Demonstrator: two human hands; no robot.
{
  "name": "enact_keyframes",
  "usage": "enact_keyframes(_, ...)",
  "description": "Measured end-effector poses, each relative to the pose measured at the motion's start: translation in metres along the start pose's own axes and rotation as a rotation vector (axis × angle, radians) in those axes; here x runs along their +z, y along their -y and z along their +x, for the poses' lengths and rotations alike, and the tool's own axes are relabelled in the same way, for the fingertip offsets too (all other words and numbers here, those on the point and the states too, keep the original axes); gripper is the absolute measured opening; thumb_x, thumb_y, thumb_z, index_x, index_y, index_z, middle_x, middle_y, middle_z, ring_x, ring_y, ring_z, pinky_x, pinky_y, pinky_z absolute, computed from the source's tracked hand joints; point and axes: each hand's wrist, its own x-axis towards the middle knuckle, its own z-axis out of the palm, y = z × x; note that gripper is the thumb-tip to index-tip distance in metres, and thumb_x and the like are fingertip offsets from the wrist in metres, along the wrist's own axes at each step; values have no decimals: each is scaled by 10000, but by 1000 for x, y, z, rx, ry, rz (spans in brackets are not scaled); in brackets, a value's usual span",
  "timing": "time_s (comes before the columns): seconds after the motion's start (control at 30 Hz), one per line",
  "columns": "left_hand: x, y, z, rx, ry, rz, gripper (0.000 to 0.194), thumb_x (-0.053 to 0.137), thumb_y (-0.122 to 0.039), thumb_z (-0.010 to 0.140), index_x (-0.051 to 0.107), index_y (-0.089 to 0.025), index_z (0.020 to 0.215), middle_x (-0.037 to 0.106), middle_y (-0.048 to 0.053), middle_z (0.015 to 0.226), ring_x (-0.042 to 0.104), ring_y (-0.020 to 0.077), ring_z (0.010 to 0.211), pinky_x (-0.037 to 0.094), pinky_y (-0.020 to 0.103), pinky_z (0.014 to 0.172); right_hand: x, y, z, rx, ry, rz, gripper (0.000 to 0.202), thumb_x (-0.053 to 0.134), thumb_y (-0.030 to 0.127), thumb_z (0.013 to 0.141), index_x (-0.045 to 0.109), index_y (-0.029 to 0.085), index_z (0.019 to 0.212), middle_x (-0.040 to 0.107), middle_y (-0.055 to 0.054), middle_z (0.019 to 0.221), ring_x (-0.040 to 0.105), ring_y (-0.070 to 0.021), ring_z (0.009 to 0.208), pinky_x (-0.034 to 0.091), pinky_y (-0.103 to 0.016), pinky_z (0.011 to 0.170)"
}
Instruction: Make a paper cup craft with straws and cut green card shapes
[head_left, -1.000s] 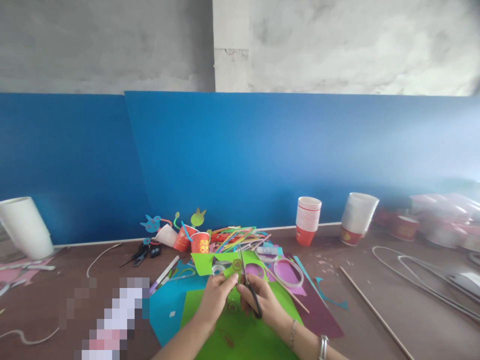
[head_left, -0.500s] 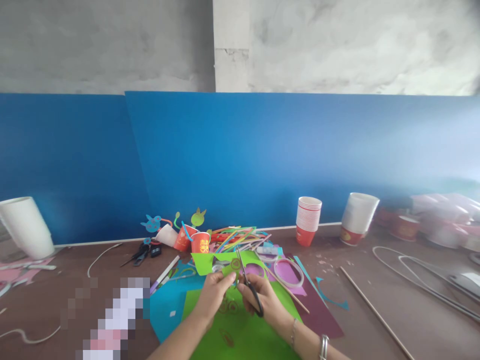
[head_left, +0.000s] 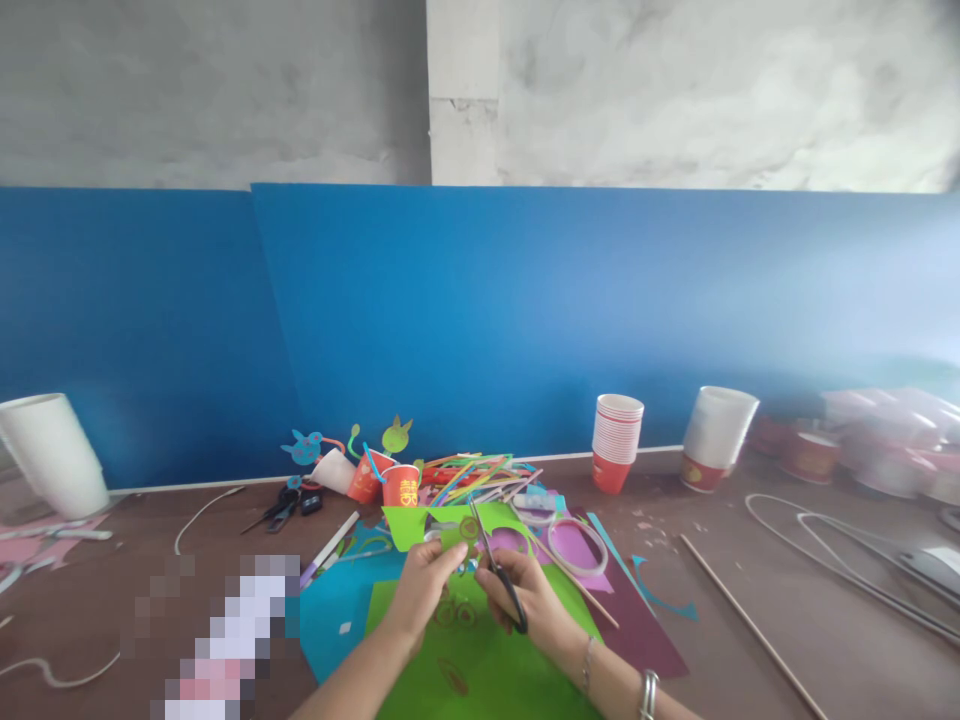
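My left hand [head_left: 427, 582] pinches a small piece of green paper [head_left: 466, 535] with a brown round mark drawn on it. Black-handled scissors [head_left: 505, 580] are in my right hand [head_left: 534, 597], their blades pointing up and away beside the green piece. Whether the blades touch the paper I cannot tell. Below both hands lies a green sheet [head_left: 480, 665] bearing brown drawn circles and a leaf-like outline. It rests over a blue sheet [head_left: 334, 610].
Decorated paper cups [head_left: 403, 487] and a heap of coloured sticks [head_left: 480, 475] stand behind the hands. Cup stacks [head_left: 616, 445] are along the blue panel. A tape roll [head_left: 577, 545], a purple sheet [head_left: 637, 640] and a thin wooden stick [head_left: 750, 622] lie to the right.
The green piece has turned slightly and my left hand has shifted a little to the left. The scissors remain in nearly the same place.
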Motion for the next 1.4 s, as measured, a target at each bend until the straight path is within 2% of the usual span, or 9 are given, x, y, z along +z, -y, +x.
enact_keyframes(0.27, 0, 3, 4, -34, -30, 25, 391, 648, -528, 618, 516, -198, 455, 356, -70, 408, 354, 109, 444, 281, 258, 499, 0, 4, -1, 21, -1, -29, 464, 739, 589, 615, 520, 183, 668, 400, 102, 395, 359, -51, 329, 254, -177, 329)
enact_keyframes(0.9, -4, -5, 4, 17, -35, 27, 335, 605, -495, 635, 559, -180, 533, 375, -62, 446, 339, 111, 489, 257, 254, 523, -2, 4, -1, 47, 12, -124, 434, 709, 574, 656, 503, 192, 628, 419, 94, 365, 330, -48, 310, 226, -179, 323)
enact_keyframes(1.13, -6, -2, 8, 28, -62, 26, 417, 605, -522, 642, 450, -200, 426, 386, -48, 430, 366, 112, 489, 277, 261, 548, -2, 4, -2, 52, 15, -145, 453, 688, 605, 659, 502, 193, 629, 417, 92, 364, 342, -52, 308, 232, -177, 316)
enact_keyframes(1.3, -5, -2, 8, 45, -56, 23, 404, 607, -525, 657, 483, -195, 461, 400, -50, 433, 361, 111, 485, 275, 256, 532, -3, 1, -1, 44, 22, -122, 437, 704, 581, 660, 519, 186, 655, 446, 85, 371, 347, -52, 304, 247, -176, 318)
enact_keyframes(1.4, -3, -3, 5, 55, -33, 19, 385, 618, -486, 670, 486, -195, 456, 393, -55, 436, 352, 109, 489, 282, 253, 529, -2, -1, 0, 29, 22, -70, 435, 724, 568, 646, 529, 182, 686, 475, 78, 407, 409, -65, 335, 295, -174, 339)
